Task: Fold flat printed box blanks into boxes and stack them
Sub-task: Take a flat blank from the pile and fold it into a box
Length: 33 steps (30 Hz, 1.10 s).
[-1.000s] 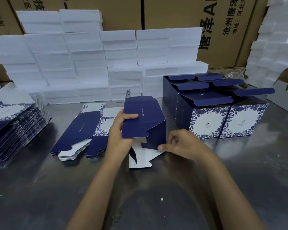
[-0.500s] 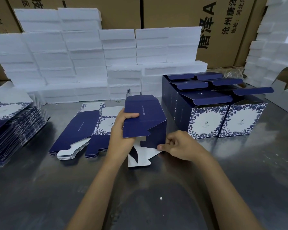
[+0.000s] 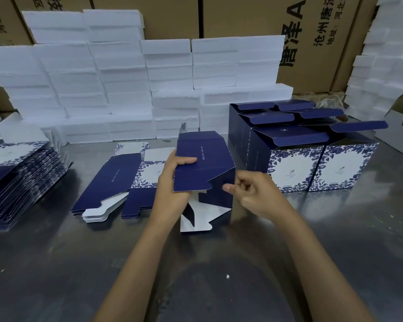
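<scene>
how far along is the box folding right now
Done: a group of folded boxes stands at right, lids open. In hand: the left hand grips a half-formed box while the right hand works its edge. Left: a small pile of blanks and a tall stack.

flat blanks (image 3: 112,182) left | folded boxes (image 3: 312,154) right | foam blocks (image 3: 126,89) behind

Two bare forearms rise from the lower edge of the frame toward centre, ending in the left hand (image 3: 170,194) and right hand (image 3: 256,196). No sleeves, gloves, rings or watch are visible.
</scene>
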Each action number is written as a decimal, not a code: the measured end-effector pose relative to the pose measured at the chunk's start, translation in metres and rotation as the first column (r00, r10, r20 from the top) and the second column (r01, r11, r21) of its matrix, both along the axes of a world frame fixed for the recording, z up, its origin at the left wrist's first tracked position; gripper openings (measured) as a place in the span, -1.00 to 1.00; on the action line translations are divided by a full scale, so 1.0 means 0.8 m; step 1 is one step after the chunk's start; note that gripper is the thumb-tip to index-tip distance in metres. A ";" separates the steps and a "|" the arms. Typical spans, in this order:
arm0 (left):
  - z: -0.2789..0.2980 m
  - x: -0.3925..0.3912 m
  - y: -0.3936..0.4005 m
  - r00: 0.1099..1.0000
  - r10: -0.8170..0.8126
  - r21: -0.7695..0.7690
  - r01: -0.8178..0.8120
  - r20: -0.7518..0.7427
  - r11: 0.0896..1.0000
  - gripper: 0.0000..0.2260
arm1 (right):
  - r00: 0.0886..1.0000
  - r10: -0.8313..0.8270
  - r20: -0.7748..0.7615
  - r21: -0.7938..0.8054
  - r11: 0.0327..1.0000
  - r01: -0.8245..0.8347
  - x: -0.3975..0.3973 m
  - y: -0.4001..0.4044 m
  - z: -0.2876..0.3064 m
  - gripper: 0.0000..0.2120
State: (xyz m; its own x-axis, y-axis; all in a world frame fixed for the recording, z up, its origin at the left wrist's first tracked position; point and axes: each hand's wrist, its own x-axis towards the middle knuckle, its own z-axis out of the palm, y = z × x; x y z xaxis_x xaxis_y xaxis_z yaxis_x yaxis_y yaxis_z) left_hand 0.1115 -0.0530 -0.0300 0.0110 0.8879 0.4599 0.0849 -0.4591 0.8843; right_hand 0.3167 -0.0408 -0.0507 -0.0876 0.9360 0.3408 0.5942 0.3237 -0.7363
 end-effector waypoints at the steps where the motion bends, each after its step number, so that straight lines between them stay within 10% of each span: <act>1: 0.000 0.001 0.000 1.000 0.001 0.000 -0.001 -0.002 1.000 -0.60 | 1.000 -0.002 -0.003 -0.008 1.000 0.002 0.000 0.000 0.000 -0.58; 13: -0.003 0.000 0.003 1.000 -0.017 -0.001 0.017 0.021 1.000 -0.64 | 0.998 0.016 -0.063 0.003 1.000 -0.016 -0.002 -0.010 0.018 -0.62; 19: 0.000 0.000 -0.001 1.000 0.003 -0.050 -0.003 0.011 0.999 -0.60 | 0.891 0.027 -0.453 0.033 0.999 -0.014 -0.011 -0.023 0.042 -0.86; 33: 0.015 -0.041 0.000 0.892 -0.332 -0.244 0.263 -0.306 0.933 -0.19 | 0.946 0.105 -0.307 -0.005 0.994 -0.112 -0.030 -0.022 0.028 -0.56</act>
